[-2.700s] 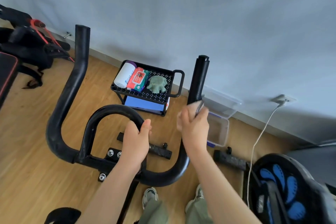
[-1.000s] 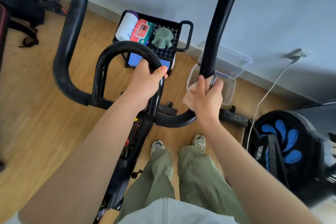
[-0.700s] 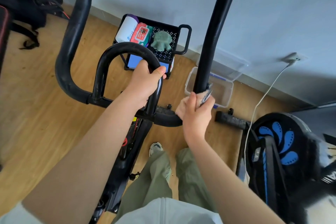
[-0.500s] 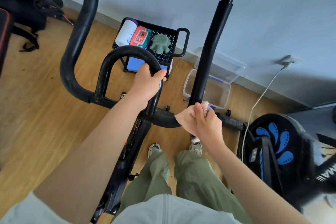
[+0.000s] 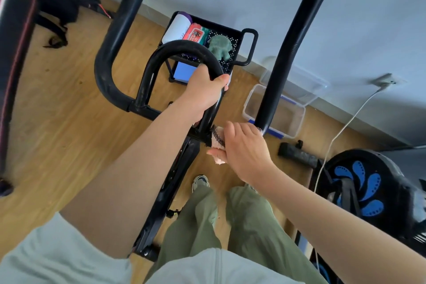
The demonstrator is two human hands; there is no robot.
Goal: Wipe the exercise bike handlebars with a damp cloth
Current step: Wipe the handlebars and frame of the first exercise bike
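The black exercise bike handlebars [image 5: 289,53] rise in front of me, with an outer bar on each side and an inner loop in the middle. My left hand [image 5: 204,90] grips the right side of that inner loop. My right hand [image 5: 244,148] is closed around a pale cloth [image 5: 217,143] with a black patterned edge. It presses the cloth around the low bend of the right bar, close to the centre stem. Most of the cloth is hidden under my fingers.
A black cart [image 5: 232,39] with a roll, a wipes packet and a green cloth stands by the wall behind the bars. A clear plastic tub [image 5: 297,120] sits right of it. A black fan with blue blades [image 5: 359,187] and a white cable [image 5: 341,131] are at right, a bench at left.
My right hand slid the cloth down the right bar from its upright part to the low bend near the stem. My left hand kept its grip. The view tilted downward.
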